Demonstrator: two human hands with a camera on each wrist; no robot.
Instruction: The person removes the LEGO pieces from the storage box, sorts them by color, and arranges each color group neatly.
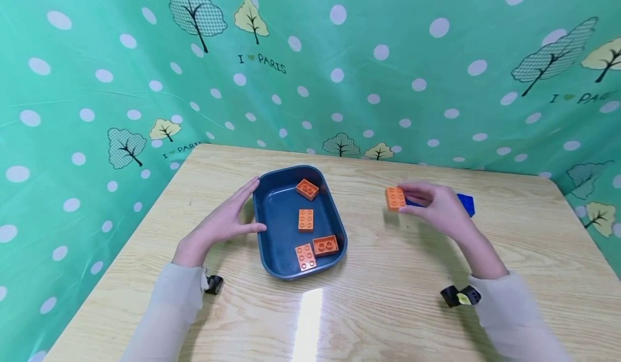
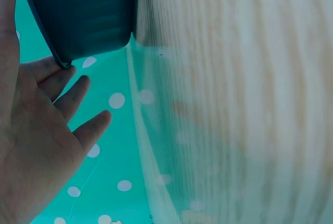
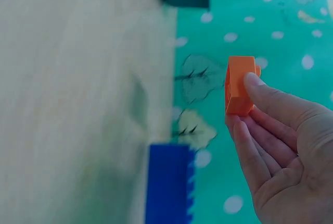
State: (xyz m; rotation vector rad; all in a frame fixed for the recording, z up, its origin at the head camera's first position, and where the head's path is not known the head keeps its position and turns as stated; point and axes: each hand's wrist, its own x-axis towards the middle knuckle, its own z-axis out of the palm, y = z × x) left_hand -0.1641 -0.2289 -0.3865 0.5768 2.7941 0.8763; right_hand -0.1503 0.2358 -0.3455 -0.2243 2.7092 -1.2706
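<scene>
One orange brick (image 1: 395, 199) is pinched at the fingertips of my right hand (image 1: 438, 207), above the table (image 1: 388, 297), right of the dark tray (image 1: 278, 238); my left hand (image 1: 220, 223), fingers extended, touches the tray's left rim.

A screened-off tabletop station is indicated: a pale wood-grain table (image 1: 383, 292) is backed and flanked by a hanging green sheet (image 1: 310, 12) printed with pale dots, trees and "PARIS" lettering. Small black wrist-worn devices (image 1: 214, 284) are noted. Home or lab cannot be determined.
</scene>
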